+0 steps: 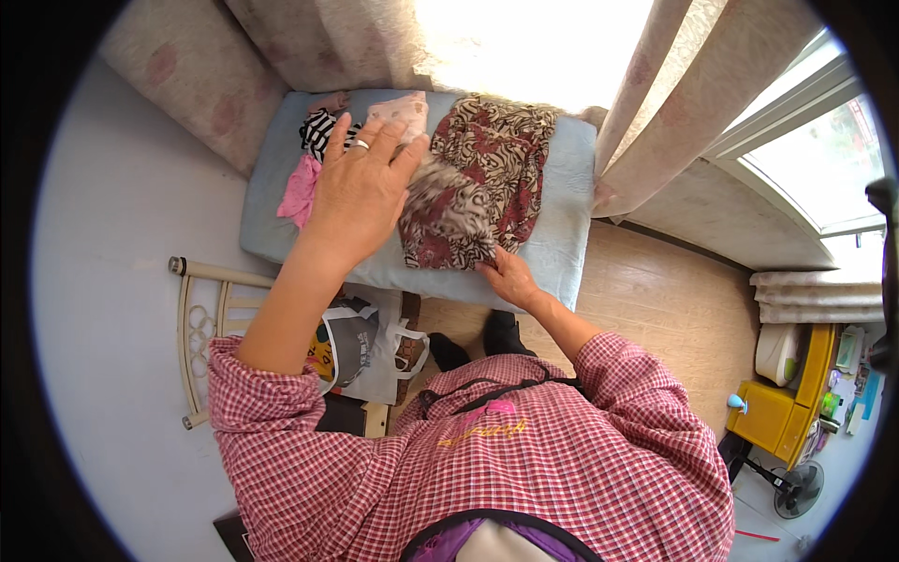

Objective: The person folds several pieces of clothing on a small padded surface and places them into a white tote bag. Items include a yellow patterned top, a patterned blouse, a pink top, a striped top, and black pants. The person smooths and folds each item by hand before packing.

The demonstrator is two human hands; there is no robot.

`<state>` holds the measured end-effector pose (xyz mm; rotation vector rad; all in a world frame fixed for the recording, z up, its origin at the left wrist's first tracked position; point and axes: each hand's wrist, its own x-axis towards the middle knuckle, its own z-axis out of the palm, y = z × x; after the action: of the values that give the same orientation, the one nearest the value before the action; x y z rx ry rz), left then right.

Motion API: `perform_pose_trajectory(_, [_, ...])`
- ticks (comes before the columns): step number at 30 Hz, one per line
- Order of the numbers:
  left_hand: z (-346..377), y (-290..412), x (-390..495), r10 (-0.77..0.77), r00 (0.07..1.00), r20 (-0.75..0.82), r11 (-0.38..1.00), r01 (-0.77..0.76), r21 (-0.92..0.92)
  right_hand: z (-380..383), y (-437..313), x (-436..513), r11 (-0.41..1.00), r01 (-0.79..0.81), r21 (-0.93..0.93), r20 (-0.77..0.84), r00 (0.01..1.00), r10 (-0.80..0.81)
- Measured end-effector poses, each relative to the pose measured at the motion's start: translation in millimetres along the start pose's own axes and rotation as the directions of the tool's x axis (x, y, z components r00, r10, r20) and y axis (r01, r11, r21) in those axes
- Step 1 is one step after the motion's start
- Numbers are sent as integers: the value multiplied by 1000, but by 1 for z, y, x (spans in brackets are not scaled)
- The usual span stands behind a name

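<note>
A patterned garment in cream, black and dark red lies spread on a light blue padded surface. Its near left part is folded over and blurred. My right hand pinches the near edge of the cloth between thumb and fingers. My left hand, with a ring on one finger, hovers with fingers apart left of the garment; whether it touches cloth cannot be told. Beyond its fingertips lies a pale pink folded cloth. To its left are a black-and-white striped cloth and a bright pink cloth.
Floral curtains hang along the far side, by a bright window. A cream metal rack and grey-and-white bags stand at the near left. On the right are a yellow cabinet and a black fan. My feet are on the wooden floor.
</note>
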<state>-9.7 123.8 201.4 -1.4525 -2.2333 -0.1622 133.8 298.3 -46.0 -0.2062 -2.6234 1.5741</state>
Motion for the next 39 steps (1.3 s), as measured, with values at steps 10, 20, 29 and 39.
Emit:
perform_pose_trajectory(10, [166, 56, -109, -709, 498, 499, 428, 867, -256, -9, -4, 6, 919, -367, 142, -74, 922, 379])
perform_pose_trajectory(20, [149, 105, -175, -423, 357, 833, -290, 817, -498, -56, -5, -62, 988, -2, -153, 202, 979, 33])
perform_pose_trajectory(29, [146, 53, -107, 259, 829, 496, 902, -25, -430, -27, -20, -57, 450, 354, -820, 250, 929, -274])
perform_pose_trajectory(39, [197, 35, -81, 190, 881, 433, 670, 206, -713, -61, -54, -18, 745, 459, -484, 377, 878, -295])
